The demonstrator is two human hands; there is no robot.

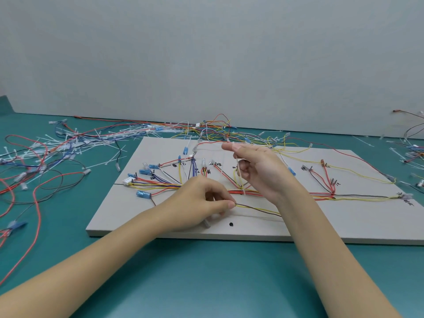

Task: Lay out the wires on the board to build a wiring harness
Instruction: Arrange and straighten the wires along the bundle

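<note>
Board (298, 228) bears wires (252, 192); left hand (202, 203) pinches two.

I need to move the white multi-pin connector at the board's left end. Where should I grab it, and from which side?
Judging from its pose, pinch the white multi-pin connector across its housing, coming from the board's open left edge. Its wires fan out rightward into the bundle, so that side is crowded. Blue terminals sit close above and below; keep the hand low and narrow.
</note>
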